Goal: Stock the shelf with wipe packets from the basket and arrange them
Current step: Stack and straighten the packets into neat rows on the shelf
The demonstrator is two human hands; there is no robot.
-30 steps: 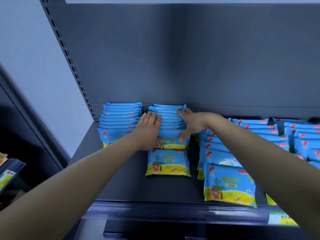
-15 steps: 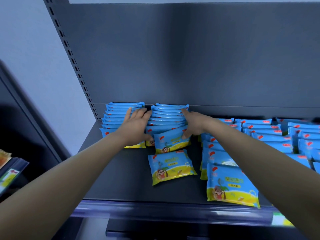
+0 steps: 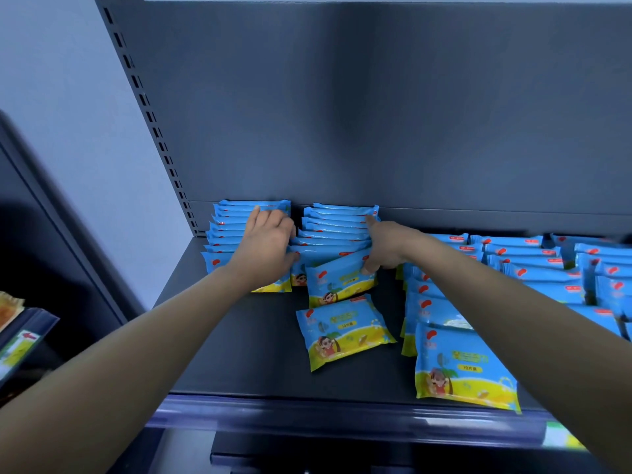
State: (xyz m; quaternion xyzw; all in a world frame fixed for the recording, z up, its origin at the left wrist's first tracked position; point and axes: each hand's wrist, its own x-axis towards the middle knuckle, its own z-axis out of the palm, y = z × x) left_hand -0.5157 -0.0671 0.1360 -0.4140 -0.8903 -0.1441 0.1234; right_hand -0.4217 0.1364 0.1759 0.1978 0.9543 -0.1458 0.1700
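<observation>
Blue and yellow wipe packets stand in rows on the dark shelf (image 3: 239, 354). My left hand (image 3: 266, 241) lies in the gap between the left row (image 3: 225, 234) and the middle row (image 3: 335, 227), fingers against the middle row's left ends. My right hand (image 3: 386, 248) presses that row's right ends, index finger stretched to the back. Its thumb touches the corner of a tilted packet (image 3: 337, 280) leaning on the row's front. One loose packet (image 3: 342, 331) lies flat and skewed in front of it. No basket is in view.
More rows of packets (image 3: 533, 265) fill the shelf's right side, with one flat packet (image 3: 461, 367) near the front edge. The grey back panel (image 3: 376, 114) and slotted upright (image 3: 150, 124) close the rear and left. Another rack with goods (image 3: 17, 333) stands at lower left.
Both hands moved off the top of the middle row to its two sides. The front packet tilted, and the loose packet below it turned askew.
</observation>
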